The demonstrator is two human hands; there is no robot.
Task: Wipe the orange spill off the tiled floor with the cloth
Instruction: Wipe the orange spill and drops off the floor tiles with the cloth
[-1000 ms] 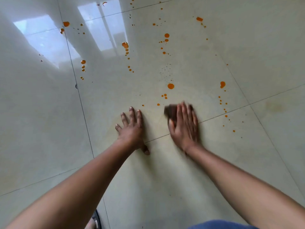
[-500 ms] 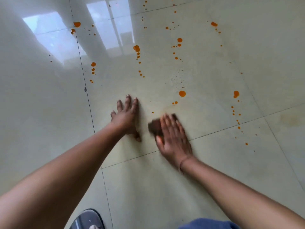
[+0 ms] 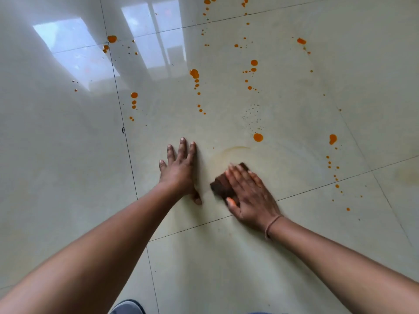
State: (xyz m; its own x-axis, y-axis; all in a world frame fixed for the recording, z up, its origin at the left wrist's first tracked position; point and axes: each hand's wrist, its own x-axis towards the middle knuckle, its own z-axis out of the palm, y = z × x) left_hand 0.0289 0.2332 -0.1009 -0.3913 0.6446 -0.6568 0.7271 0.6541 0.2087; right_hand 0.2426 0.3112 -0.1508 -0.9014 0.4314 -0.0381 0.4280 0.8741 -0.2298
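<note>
Left hand (image 3: 181, 171): fingers straight, slightly spread, flat on glossy pale tiled floor (image 3: 56, 177).
Right hand (image 3: 249, 196): straight fingers together, pressing dark brown cloth (image 3: 221, 185) down.
Orange spill drops (image 3: 258, 137): scattered beyond cloth.
Change: nearest small drops gone; faint yellowish smear (image 3: 233, 148) left.

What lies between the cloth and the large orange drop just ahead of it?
Nothing visible. Only bare tile with a faint smear separates the cloth under the right hand from the drop; the left hand rests flat to the left.
</note>
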